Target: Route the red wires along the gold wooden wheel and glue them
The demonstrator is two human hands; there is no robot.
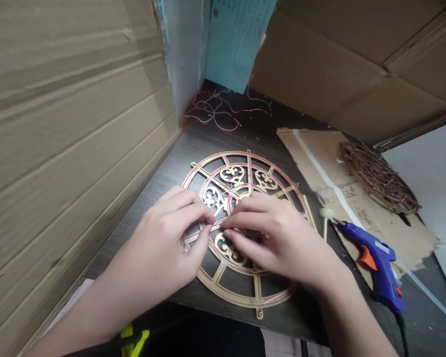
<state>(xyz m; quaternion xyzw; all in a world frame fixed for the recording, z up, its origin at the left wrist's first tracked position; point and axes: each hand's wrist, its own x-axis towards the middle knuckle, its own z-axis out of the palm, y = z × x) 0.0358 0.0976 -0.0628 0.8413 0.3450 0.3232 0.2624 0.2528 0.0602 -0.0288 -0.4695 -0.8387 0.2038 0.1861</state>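
A round gold-coloured openwork frame (258,285) lies flat on the dark table, with spokes, rings and scroll ornaments. Thin red and white wires run along its rings and spokes. My left hand (174,233) is over its left side, thumb and forefinger pinched together at a spoke. Whatever sits between those fingertips is too small to make out. Close by on the same spoke, my right hand (269,230) covers part of the centre, its thumb and fingertips drawn together. I cannot make out what the right fingertips hold.
To the right lies a blue glue gun (375,263) with an orange trigger, its nozzle near a pale round-headed stick (325,214). A brown round frame (379,176) rests on a cardboard sheet (319,148). Loose wires (219,111) lie at the back. Cardboard walls (78,124) enclose the table.
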